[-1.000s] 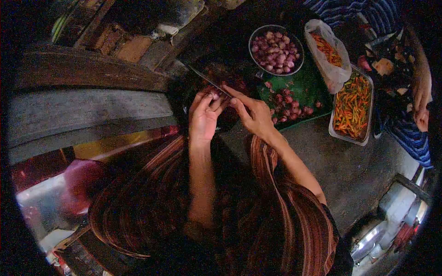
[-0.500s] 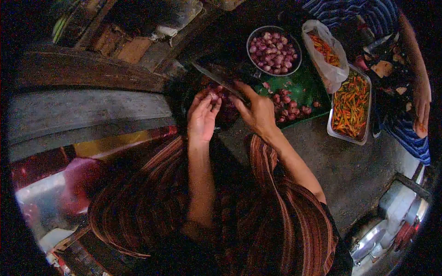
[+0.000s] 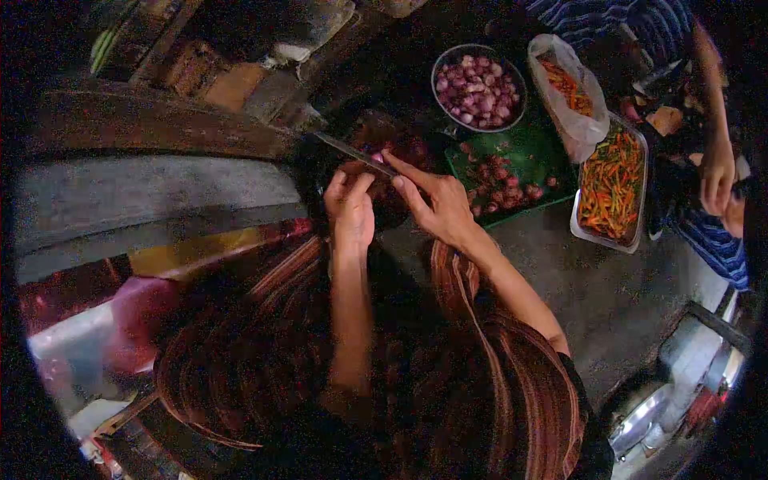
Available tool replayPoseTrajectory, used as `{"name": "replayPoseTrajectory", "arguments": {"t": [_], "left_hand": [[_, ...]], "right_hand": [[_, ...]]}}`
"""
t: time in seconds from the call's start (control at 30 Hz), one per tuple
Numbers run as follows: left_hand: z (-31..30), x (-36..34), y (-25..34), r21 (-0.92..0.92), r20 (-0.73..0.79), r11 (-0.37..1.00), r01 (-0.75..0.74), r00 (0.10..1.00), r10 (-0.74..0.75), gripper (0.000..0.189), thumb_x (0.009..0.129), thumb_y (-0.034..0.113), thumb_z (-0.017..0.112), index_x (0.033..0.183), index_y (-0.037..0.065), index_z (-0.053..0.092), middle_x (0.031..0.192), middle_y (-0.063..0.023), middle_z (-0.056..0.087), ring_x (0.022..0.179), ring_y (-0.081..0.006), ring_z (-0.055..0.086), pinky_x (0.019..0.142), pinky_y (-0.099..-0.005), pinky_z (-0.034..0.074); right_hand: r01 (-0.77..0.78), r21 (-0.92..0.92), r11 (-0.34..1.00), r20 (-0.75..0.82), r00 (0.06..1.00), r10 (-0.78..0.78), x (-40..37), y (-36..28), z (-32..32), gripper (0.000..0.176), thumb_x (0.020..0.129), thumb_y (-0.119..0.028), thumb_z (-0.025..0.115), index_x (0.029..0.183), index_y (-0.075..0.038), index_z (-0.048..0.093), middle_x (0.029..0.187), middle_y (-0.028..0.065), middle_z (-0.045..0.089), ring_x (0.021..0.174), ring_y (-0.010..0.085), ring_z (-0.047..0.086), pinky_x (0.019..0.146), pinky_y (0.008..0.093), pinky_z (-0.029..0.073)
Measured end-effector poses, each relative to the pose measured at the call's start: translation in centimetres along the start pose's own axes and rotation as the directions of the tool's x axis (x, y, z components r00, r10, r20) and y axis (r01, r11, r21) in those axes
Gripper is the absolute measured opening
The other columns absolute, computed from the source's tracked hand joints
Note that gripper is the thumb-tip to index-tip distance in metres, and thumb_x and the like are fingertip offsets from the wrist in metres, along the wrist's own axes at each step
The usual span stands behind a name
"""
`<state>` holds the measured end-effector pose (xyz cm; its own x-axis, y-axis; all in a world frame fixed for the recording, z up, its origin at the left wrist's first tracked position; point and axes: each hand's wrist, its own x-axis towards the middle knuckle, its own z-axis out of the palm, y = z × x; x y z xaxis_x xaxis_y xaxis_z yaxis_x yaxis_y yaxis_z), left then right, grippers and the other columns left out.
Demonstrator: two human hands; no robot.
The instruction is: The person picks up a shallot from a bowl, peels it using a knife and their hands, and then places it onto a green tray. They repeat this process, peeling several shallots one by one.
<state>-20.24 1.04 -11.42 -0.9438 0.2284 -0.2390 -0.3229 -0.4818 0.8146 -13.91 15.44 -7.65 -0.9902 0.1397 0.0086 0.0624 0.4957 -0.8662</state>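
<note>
The right hand [image 3: 438, 210] grasps the knife [image 3: 352, 150], its fingers clenched at the near-right end, with the forefinger reaching ahead along the far side of the blade. The blade slants away to the far left. One shallot [image 3: 378, 158] shows bright purple at the blade, just beside that forefinger's tip. The left hand [image 3: 350, 206] is close on the near side of the blade, fingers curled; whether they grip anything I cannot tell.

To the right lies a green tray [image 3: 550, 160] with loose shallots [image 3: 506, 190] scattered on it. At the tray's far side is a round bowl [image 3: 525, 98], full of more shallots. Farther right, a clear bag [image 3: 592, 134] of orange chillies leans over the far end of a container [image 3: 582, 230], which is filled with orange and green chillies. At the far right is another person's hand [image 3: 718, 178], above blue striped cloth [image 3: 712, 250].
</note>
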Motion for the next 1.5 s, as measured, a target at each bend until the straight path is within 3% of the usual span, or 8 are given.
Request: {"name": "replayPoseTrajectory", "arguments": {"t": [0.2,0.3,0.37,0.6,0.8,1.23,1.4,1.5], "left_hand": [[0.8,-0.4,0.2,0.006,-0.044,1.0,0.013,0.999,-0.012,0.019,0.08,-0.004,0.057,0.099,0.001,0.056,0.097,-0.0077,0.061,0.09,-0.017,0.058,0.082,-0.0298,0.046],[1.1,-0.5,0.2,0.014,-0.06,1.0,0.016,0.998,-0.015,0.018,0.08,-0.004,0.057,0.097,0.001,0.055,0.097,-0.0082,0.061,0.091,-0.0175,0.058,0.083,-0.0322,0.046],[1.1,-0.5,0.2,-0.006,-0.071,0.999,0.05,0.996,-0.051,0.016,0.081,-0.003,0.058,0.096,0.001,0.055,0.097,-0.0089,0.061,0.092,-0.0179,0.058,0.086,-0.0341,0.047],[1.3,-0.3,0.2,-0.061,0.003,0.995,0.083,0.997,-0.083,0.014,0.081,-0.002,0.058,0.095,-0.002,0.054,0.1,-0.0129,0.061,0.094,-0.0222,0.059,0.091,-0.038,0.047],[0.6,0.0,0.4,-0.056,0.114,0.994,0.093,0.99,-0.086,0.018,0.085,-0.001,0.051,0.102,-0.002,0.055,0.102,-0.0138,0.061,0.1,-0.0243,0.057,0.098,-0.0419,0.042],[2.1,-0.1,2.3,-0.014,0.073,1.0,-0.002,0.997,0.003,0.015,0.085,0.001,0.055,0.099,0.001,0.055,0.096,-0.0088,0.061,0.087,-0.0163,0.058,0.083,-0.0319,0.048],[6.4,0.5,5.1,0.006,0.119,0.989,-0.148,0.982,0.146,0.016,0.084,0.002,0.056,0.099,-0.001,0.056,0.096,-0.0102,0.06,0.088,-0.0182,0.059,0.077,-0.0298,0.049],[11.3,2.3,5.5,0.164,0.212,0.976,-0.141,0.972,0.105,0.017,0.084,0.002,0.055,0.101,-0.003,0.055,0.096,-0.0117,0.06,0.087,-0.0195,0.06,0.078,-0.0315,0.05]], "right_hand": [[0.042,0.032,0.999,-0.077,0.996,-0.04,0.0,0.7,0.8,0.034,0.09,-0.029,0.047,0.12,-0.017,0.057,0.06,0.0169,0.055,0.046,0.0263,0.051,0.05,0.0355,0.04],[0.259,0.021,0.966,-0.27,0.931,-0.244,0.2,2.1,1.8,0.032,0.09,-0.026,0.047,0.118,-0.014,0.059,0.063,0.0153,0.059,0.045,0.0244,0.048,0.05,0.0335,0.04],[0.104,0.096,0.99,-0.162,0.983,-0.088,0.1,2.3,1.5,0.03,0.09,-0.027,0.048,0.114,-0.017,0.06,0.095,0.0151,0.064,0.078,0.0313,0.064,0.068,0.0367,0.05],[-0.139,0.356,0.924,-0.064,0.983,0.172,0.2,2.1,0.6,0.031,0.091,-0.031,0.046,0.112,-0.014,0.062,0.088,0.0155,0.065,0.073,0.0255,0.066,0.066,0.0323,0.049],[-0.105,0.276,0.955,-0.167,0.974,0.156,0.4,2.9,0.7,0.033,0.091,-0.035,0.046,0.111,-0.014,0.062,0.073,0.016,0.064,0.061,0.0281,0.063,0.059,0.0365,0.048],[-0.102,-0.227,0.969,-0.227,0.973,0.05,0.1,3.1,0.2,0.037,0.074,-0.024,0.065,0.107,-0.011,0.056,0.071,0.0207,0.061,0.066,0.0377,0.06,0.061,0.0456,0.048],[-0.095,0.02,0.995,-0.305,0.948,0.096,-1.3,3.3,-1.1,0.024,0.076,-0.01,0.064,0.099,-0.004,0.058,0.08,0.015,0.065,0.072,0.0233,0.066,0.064,0.0312,0.049],[0.08,0.184,0.98,-0.445,0.896,0.01,-2.3,4.9,-2.8,0.03,0.072,-0.009,0.063,0.101,-0.007,0.058,0.075,0.0156,0.063,0.07,0.0313,0.063,0.062,0.0371,0.048]]}}
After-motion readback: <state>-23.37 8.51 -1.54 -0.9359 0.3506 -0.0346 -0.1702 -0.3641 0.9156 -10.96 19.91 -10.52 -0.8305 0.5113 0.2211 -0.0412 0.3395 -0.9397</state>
